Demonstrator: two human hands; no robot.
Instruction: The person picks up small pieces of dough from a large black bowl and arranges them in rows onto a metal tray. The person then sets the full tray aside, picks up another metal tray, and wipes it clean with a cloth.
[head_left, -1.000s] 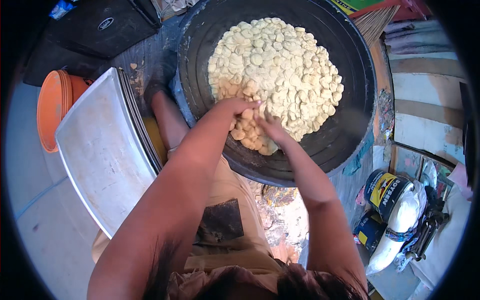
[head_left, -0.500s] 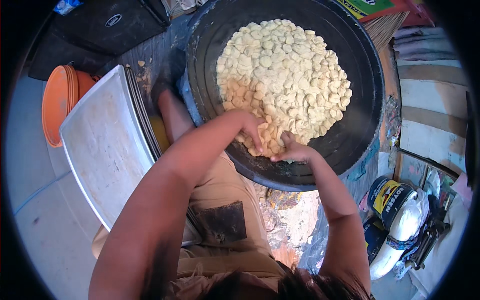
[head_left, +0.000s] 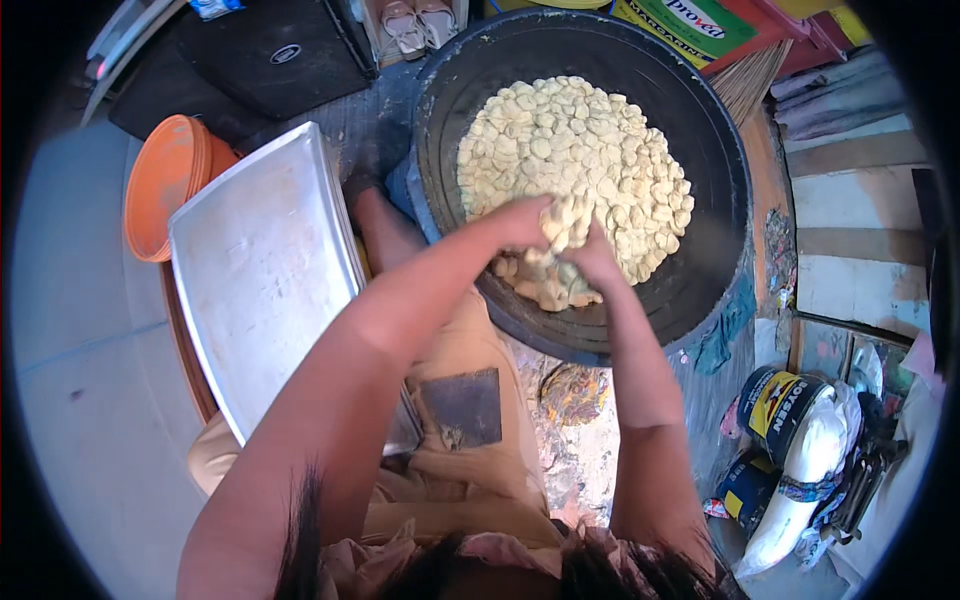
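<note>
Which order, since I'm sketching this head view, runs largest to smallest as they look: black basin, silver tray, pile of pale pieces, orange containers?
1. Black basin
2. Pile of pale pieces and silver tray: both partly covered, too alike to rank
3. Orange containers

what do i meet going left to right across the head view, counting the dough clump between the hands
orange basins → metal tray → left hand → dough clump → right hand → dark can
</note>
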